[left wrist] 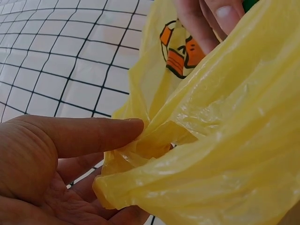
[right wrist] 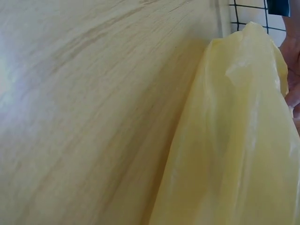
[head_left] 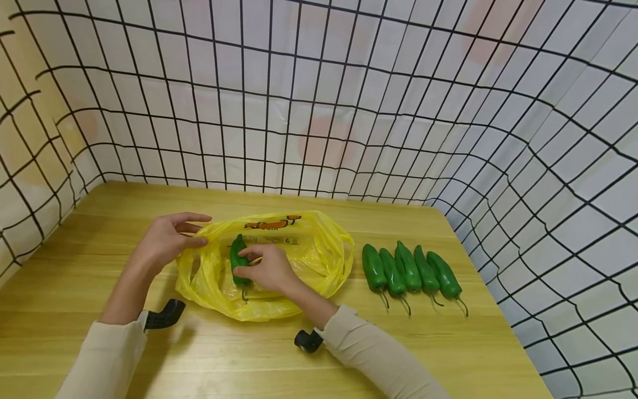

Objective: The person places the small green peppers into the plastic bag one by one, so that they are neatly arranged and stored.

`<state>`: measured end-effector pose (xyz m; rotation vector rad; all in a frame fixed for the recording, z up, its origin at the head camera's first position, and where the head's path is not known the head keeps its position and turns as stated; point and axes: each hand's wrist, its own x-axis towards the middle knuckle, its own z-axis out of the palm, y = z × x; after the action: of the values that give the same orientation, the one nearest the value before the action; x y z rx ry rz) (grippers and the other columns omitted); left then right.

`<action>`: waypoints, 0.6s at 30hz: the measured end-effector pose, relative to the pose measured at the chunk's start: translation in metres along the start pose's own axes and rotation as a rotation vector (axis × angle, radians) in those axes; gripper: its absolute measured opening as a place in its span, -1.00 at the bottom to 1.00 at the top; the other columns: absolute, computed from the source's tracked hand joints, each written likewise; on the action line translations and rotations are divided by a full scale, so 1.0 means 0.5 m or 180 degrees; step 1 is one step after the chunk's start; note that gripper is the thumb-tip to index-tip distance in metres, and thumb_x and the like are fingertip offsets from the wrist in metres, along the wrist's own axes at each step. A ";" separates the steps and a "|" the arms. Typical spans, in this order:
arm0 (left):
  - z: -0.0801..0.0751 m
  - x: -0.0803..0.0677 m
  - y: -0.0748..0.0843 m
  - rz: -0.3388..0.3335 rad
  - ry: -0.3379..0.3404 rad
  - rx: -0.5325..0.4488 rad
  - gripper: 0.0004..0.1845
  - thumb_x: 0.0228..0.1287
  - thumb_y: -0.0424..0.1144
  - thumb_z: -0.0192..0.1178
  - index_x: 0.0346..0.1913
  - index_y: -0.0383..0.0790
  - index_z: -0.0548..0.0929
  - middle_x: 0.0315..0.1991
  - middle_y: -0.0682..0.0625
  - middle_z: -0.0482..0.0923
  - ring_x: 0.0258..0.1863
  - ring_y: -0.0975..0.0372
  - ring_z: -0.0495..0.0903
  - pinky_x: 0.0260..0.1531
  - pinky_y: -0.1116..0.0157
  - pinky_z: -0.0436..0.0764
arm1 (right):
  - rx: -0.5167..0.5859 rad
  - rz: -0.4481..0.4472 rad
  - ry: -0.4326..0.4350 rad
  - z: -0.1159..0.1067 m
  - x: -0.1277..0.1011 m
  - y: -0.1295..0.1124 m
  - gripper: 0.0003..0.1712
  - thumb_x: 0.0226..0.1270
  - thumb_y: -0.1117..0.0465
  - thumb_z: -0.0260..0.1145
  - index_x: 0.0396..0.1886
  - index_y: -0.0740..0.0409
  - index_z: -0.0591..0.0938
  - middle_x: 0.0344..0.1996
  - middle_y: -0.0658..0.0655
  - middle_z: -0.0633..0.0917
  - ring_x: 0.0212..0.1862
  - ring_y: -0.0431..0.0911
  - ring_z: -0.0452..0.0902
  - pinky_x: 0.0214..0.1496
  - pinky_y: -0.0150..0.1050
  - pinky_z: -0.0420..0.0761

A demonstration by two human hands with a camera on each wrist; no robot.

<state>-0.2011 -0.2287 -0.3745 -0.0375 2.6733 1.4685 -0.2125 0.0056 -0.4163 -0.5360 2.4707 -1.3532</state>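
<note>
I observe a yellow plastic bag [head_left: 314, 252] on the wood-grain table [head_left: 229, 360], mouth open | left hand [head_left: 166, 239] pinches the bag's left rim | right hand [head_left: 270, 269] grips one green chili pepper [head_left: 236, 260] within the bag's mouth | five further peppers [head_left: 408, 270] lie in a row, right of the bag.

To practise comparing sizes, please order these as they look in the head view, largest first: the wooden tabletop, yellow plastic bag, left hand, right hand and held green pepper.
1. Wooden tabletop
2. Yellow plastic bag
3. Left hand and right hand: they look alike, so unranked
4. Held green pepper, partly covered
</note>
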 end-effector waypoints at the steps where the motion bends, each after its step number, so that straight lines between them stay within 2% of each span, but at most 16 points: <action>1: 0.000 0.000 0.000 -0.0005 0.0005 0.0008 -0.41 0.35 -0.25 0.34 0.42 -0.16 0.49 0.31 -0.40 0.48 0.24 -0.21 0.50 0.08 -0.08 0.57 | -0.0015 0.0005 -0.0012 0.001 0.001 0.000 -0.56 0.24 0.11 0.53 0.11 0.07 0.74 -0.05 0.11 0.74 -0.17 -0.19 0.69 -0.28 -0.39 0.66; 10: -0.003 -0.001 0.001 -0.0035 0.0007 -0.0085 -0.37 0.35 -0.23 0.34 0.46 -0.12 0.46 0.34 -0.39 0.45 0.29 -0.21 0.45 0.15 -0.15 0.52 | -0.0094 0.0074 -0.0082 0.003 0.000 -0.006 -0.44 0.15 0.06 0.59 0.17 0.03 0.71 -0.04 0.07 0.73 -0.19 -0.24 0.65 -0.24 -0.40 0.64; 18: -0.004 0.000 -0.003 -0.0023 0.0010 -0.0076 -0.38 0.36 -0.23 0.34 0.45 -0.14 0.46 0.33 -0.39 0.46 0.28 -0.21 0.47 0.15 -0.15 0.53 | -0.0078 0.0089 -0.0113 0.005 -0.002 -0.007 -0.42 0.15 0.08 0.59 0.20 -0.02 0.69 -0.01 0.06 0.73 -0.16 -0.20 0.65 -0.21 -0.37 0.64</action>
<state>-0.2009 -0.2313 -0.3748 -0.0510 2.6553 1.4994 -0.2099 0.0026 -0.4146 -0.5242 2.4602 -1.2932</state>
